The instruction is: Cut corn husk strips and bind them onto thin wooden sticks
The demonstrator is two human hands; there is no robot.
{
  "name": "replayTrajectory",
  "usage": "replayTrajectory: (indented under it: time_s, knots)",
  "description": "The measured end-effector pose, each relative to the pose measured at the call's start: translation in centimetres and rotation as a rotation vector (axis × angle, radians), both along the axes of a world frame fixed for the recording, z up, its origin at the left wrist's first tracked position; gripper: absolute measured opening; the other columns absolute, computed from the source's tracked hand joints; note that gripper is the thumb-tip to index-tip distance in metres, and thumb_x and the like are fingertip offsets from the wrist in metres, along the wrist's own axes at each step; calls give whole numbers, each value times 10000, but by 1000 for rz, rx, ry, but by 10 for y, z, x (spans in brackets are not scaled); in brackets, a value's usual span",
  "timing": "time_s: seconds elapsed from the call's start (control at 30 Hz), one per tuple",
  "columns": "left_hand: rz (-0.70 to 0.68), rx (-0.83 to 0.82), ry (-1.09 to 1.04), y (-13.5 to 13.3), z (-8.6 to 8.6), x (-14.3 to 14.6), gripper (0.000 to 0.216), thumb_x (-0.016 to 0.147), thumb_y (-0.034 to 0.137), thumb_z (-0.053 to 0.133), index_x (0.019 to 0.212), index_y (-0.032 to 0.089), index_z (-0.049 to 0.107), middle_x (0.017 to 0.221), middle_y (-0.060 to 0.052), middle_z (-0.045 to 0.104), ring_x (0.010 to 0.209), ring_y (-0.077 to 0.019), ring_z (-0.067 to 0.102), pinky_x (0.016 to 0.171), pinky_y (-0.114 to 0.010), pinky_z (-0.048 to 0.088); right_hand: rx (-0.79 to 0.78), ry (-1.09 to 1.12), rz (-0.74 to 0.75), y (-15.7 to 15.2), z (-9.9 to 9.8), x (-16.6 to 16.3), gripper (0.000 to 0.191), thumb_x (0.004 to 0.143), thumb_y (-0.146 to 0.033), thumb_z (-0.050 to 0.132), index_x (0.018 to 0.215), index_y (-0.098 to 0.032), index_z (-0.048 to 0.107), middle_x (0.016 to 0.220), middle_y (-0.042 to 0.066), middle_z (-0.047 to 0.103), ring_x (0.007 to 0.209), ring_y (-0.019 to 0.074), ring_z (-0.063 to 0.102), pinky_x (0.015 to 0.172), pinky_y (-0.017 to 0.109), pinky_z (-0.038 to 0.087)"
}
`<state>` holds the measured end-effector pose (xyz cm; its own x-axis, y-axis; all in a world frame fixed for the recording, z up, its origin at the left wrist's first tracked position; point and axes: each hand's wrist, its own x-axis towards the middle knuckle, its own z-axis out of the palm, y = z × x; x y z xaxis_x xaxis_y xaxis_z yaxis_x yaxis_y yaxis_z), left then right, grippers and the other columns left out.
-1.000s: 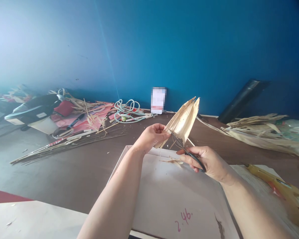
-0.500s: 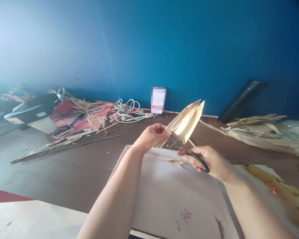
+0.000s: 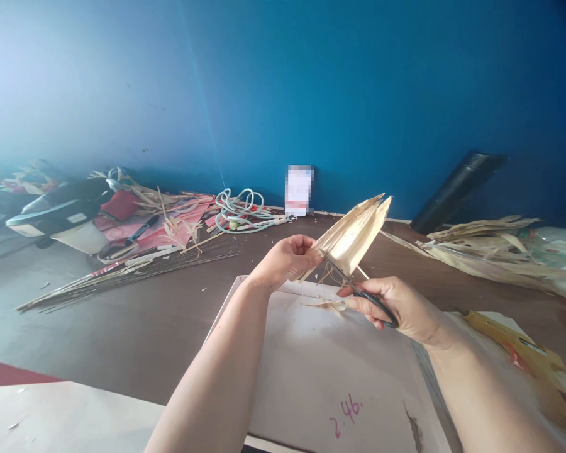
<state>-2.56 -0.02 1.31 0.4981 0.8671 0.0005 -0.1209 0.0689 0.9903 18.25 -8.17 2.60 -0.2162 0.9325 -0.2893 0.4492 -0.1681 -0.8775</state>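
Your left hand (image 3: 290, 261) has its thumb and fingers pinched together on the lower left edge of a dry, pale husk (image 3: 353, 236), which fans up and to the right, its tips pointing away from you. Your right hand (image 3: 396, 308) is curled around the black handles of the scissors (image 3: 380, 307); their blades reach the husk's lower edge, just beside your left fingertips. You can't make out how far apart the 2 blades stand.

Below your 2 hands, thin scraps (image 3: 327, 305) lie at the far end of a pale box (image 3: 311, 358) marked "2.46." To its right is a yellow glue gun (image 3: 523, 352); beyond that, more dry husks (image 3: 481, 251) lie near a black roll (image 3: 457, 192) leaning at the wall. Farther back, a phone (image 3: 299, 190) stands upright by the blue wall (image 3: 358, 94), with a looped pale cord (image 3: 245, 211) to its left on the brown table (image 3: 146, 340).
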Motion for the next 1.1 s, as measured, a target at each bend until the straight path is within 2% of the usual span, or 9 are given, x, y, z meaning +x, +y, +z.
replayTrajectory:
  time_s: [0.5, 0.73, 1.1]
  knots:
    - [-43, -25, -32, 3, -6, 2, 350, 640, 336, 727, 897, 155, 574, 775, -15, 600, 633, -81, 534, 607, -202, 389, 15, 59, 64, 1, -5, 3, 484, 706, -500, 634, 1019, -132, 646, 513, -31, 456, 523, 110, 422, 513, 259, 350]
    - [-97, -26, 17, -1, -7, 5, 352, 651, 352, 717, 913, 154, 590, 739, -10, 588, 570, -57, 501, 579, -198, 380, -5, 93, 43, 0, 0, -4, 439, 705, -472, 641, 992, -139, 649, 535, -35, 472, 516, 96, 412, 503, 238, 333]
    - [-133, -37, 0, -4, -4, 9, 293, 654, 299, 706, 871, 150, 577, 663, 24, 528, 528, -37, 431, 527, -179, 323, -2, -3, 5, 0, 0, -3, 441, 702, -507, 641, 968, -156, 673, 514, -34, 462, 489, 91, 414, 491, 236, 329]
